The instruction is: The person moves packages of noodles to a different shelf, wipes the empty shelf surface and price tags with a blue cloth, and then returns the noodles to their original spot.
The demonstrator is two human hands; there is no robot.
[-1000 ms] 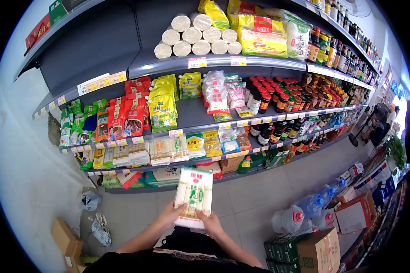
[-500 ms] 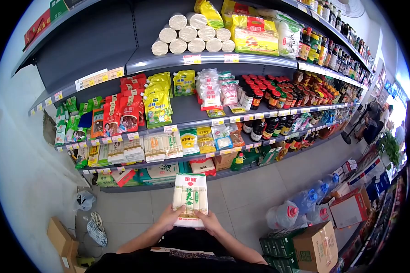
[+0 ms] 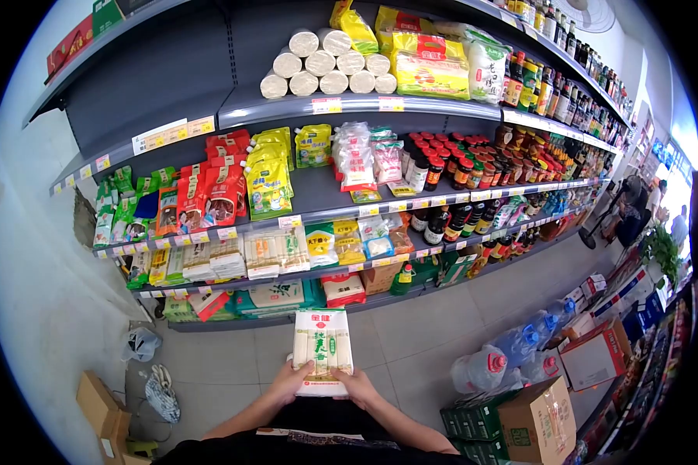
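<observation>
While both hands hold it from below, the noodle packet (image 3: 323, 358) sits low in the middle of the frame, upright over the grey tiled floor (image 3: 434, 325). It is a flat, clear plastic bag showing pale noodle bundles side by side, with a red band across the top and green characters down its front; I cannot read them. The left hand (image 3: 288, 382) has its fingers curled round the lower left corner, and the right hand (image 3: 358, 385) pinches the lower right edge, thumb on the front. Behind, in the upper half of the frame, grey metal shelves (image 3: 364, 104) carry paper-wrapped noodle rolls (image 3: 326, 63), red pouches (image 3: 223, 186) and red-capped jars (image 3: 473, 159). At lower right stands a cardboard box (image 3: 541, 422).
</observation>
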